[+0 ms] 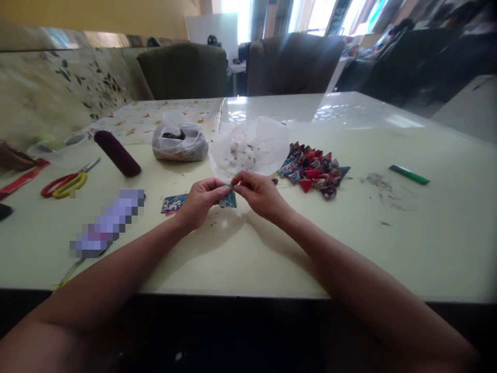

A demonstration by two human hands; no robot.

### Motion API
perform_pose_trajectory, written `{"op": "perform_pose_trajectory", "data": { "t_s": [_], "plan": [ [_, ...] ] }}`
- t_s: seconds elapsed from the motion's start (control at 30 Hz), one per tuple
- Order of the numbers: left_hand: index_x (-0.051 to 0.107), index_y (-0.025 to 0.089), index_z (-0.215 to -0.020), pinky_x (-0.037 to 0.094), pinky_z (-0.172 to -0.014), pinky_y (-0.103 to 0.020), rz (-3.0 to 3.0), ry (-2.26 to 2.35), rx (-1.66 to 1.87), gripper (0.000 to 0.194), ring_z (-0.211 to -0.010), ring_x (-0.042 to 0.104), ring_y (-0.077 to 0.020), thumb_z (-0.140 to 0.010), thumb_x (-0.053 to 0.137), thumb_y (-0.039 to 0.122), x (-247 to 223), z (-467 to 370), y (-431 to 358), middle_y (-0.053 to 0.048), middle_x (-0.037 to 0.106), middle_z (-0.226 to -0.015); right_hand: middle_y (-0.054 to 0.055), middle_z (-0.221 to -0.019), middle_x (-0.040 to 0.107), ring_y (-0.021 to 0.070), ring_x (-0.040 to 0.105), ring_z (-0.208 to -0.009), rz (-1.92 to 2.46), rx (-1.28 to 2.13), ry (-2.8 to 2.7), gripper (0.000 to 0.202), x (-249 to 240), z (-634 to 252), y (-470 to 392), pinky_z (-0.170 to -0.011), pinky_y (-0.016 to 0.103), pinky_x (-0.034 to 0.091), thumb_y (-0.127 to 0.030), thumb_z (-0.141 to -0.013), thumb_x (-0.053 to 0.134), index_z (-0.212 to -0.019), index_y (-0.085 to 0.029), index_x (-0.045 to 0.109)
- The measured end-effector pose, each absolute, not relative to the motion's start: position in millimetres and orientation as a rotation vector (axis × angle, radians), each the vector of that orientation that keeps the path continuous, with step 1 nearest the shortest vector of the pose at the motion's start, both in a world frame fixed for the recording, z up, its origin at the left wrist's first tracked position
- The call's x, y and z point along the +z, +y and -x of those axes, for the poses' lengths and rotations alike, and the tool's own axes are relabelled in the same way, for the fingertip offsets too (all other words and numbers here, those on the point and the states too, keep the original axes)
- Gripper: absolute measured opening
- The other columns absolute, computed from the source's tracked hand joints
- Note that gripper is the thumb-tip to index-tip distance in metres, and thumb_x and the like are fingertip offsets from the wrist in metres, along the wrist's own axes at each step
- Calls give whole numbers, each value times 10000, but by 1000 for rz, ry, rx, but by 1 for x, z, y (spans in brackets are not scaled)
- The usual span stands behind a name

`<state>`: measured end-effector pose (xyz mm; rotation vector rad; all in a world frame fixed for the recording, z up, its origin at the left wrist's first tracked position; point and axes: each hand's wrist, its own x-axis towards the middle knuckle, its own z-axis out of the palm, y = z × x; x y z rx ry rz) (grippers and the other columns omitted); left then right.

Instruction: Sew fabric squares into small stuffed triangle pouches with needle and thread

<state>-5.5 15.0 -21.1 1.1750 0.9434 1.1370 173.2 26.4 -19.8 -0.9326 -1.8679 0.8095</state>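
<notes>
Between my two hands is a small teal patterned fabric piece (228, 199), held above the table. My left hand (201, 202) pinches it from the left, thumb on top. The fingertips of my right hand (259, 194) are pressed together at the piece's upper edge; anything finer between them is too small to make out. Just left of my left hand, a dark blue and white patterned fabric piece (173, 203) lies on the table. A pile of small colourful fabric pouches (312, 168) sits to the right of my right hand.
An open plastic bag with white stuffing (244, 153) lies behind my hands, beside a tied-looking bag (180, 142). Scissors (70, 185), a maroon cylinder (117, 154) and a blurred-out flat object (111, 223) are at left. A green object (409, 174) lies right.
</notes>
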Motion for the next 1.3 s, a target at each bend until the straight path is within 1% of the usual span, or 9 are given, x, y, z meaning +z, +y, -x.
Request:
{"op": "perform_pose_trajectory", "data": {
  "t_s": [0.1,0.23,0.37,0.57,0.7,0.83,0.93,1.13,1.3],
  "plan": [
    [700,124,-753,427,-582,-219,-1216,947,1143,252,-585,552,-91,-673,832,323,-22,5,15,-7,645,-648,-19,-660,549,130,493,-640,942,728,-1919,64,-18,-172,22,-649,259,368,-217,-876,533,-888,-181,585],
    [678,125,-736,429,-583,-237,-1291,949,1147,258,-570,535,-94,-674,815,335,-25,5,15,-1,622,-628,20,-751,600,152,535,-690,909,546,-2025,59,-18,-168,17,-669,267,382,-195,-900,491,-914,-185,548],
    [661,129,-716,419,-589,-238,-1416,999,1151,253,-585,523,-92,-696,788,347,-28,5,15,-1,609,-638,45,-790,622,172,561,-718,896,365,-2101,47,-21,-166,15,-666,267,383,-188,-910,476,-913,-193,523],
    [642,138,-688,393,-582,-233,-1581,1159,1111,182,-582,510,-90,-743,726,290,-28,2,11,3,607,-625,34,-717,608,173,552,-623,982,204,-2188,93,-25,-168,15,-593,261,333,-209,-938,453,-851,-205,488],
    [634,148,-678,391,-590,-237,-1604,1224,1121,158,-586,509,-95,-751,710,266,-25,2,10,11,598,-616,29,-696,618,172,559,-606,1010,83,-2203,112,-25,-169,13,-568,261,303,-228,-951,475,-852,-201,521],
    [611,155,-669,392,-603,-239,-1609,1241,1143,117,-596,511,-96,-744,684,209,-24,3,10,16,597,-624,40,-785,641,163,578,-664,970,-17,-2183,161,-25,-169,12,-583,254,329,-187,-958,474,-856,-197,598],
    [603,155,-669,386,-591,-237,-1603,1219,1139,117,-590,501,-93,-740,681,205,-26,3,11,22,590,-623,46,-847,655,156,593,-698,915,-31,-2159,156,-25,-169,11,-593,250,356,-188,-960,506,-879,-197,638],
    [611,151,-678,377,-574,-230,-1611,1202,1135,131,-597,503,-95,-750,682,235,-30,2,11,20,590,-624,61,-840,637,157,585,-716,792,-157,-2155,166,-27,-168,16,-609,258,398,-115,-942,513,-852,-182,636],
    [612,147,-665,380,-575,-228,-1677,1178,1106,134,-598,503,-95,-750,668,234,-27,2,10,22,585,-610,57,-783,621,169,551,-735,544,-204,-2132,192,-18,-163,10,-651,286,434,-72,-929,510,-825,-188,622]
  ]
}}
